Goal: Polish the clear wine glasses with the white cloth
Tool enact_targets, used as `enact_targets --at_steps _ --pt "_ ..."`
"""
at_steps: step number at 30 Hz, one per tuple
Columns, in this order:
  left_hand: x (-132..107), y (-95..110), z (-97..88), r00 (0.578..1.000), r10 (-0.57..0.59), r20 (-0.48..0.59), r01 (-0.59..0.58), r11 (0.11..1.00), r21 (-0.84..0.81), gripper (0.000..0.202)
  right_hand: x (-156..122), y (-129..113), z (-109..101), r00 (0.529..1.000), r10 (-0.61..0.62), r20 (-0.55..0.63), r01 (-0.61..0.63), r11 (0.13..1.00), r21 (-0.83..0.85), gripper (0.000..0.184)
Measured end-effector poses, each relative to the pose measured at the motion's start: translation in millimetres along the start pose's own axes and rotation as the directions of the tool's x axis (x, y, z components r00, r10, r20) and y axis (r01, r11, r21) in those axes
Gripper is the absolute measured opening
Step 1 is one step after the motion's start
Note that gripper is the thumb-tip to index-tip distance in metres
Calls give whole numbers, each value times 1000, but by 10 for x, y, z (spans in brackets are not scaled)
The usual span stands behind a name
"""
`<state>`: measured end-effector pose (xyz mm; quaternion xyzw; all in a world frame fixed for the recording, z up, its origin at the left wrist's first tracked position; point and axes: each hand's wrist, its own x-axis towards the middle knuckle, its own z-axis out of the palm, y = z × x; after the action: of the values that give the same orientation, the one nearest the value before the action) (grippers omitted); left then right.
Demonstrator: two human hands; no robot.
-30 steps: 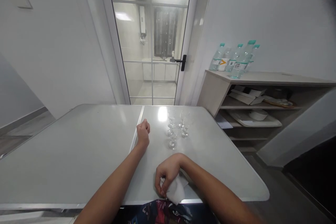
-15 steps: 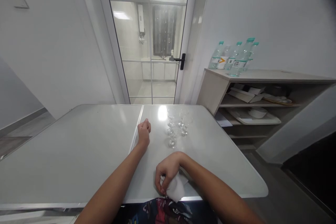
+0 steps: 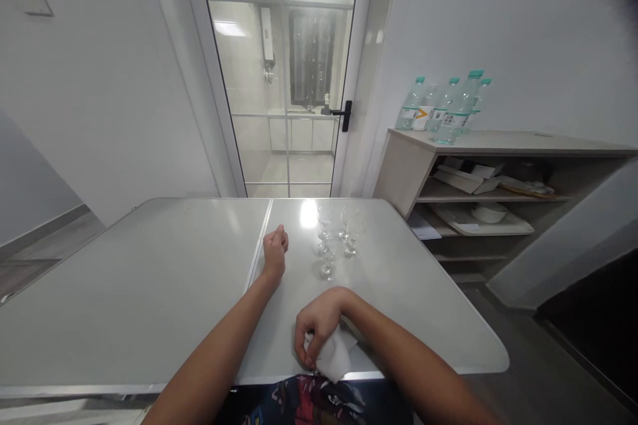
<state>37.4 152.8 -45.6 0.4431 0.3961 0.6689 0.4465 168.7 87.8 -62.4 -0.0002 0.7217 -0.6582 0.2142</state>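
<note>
My left hand (image 3: 275, 252) rests on the grey table (image 3: 139, 292) near its middle seam, curled into a loose fist with nothing visible in it. Just right of it stand several small clear stemmed glasses (image 3: 335, 239), upright and close together. My right hand (image 3: 315, 325) lies near the table's front edge, fingers closed on a crumpled white cloth (image 3: 333, 358) that hangs partly over the edge.
A glass door (image 3: 284, 73) with a black handle stands behind the table. At the right is a low open shelf unit (image 3: 498, 179) with several water bottles (image 3: 446, 106) on top and plates and papers inside. Floor lies to the right of the table.
The view has shifted slightly. My left hand has crept a little toward the glasses. My right hand still grips the cloth in the same place.
</note>
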Motion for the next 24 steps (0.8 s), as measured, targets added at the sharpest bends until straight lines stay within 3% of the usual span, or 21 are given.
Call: enact_targets --at_steps 10,24 --pt "-15 34 23 1000 -15 16 15 1000 0 55 -10 -72 18 999 43 -20 -42 999 31 29" --pt "-42 34 40 993 37 116 -41 999 26 58 4 -22 2 1000 13 4 -13 1000 10 36"
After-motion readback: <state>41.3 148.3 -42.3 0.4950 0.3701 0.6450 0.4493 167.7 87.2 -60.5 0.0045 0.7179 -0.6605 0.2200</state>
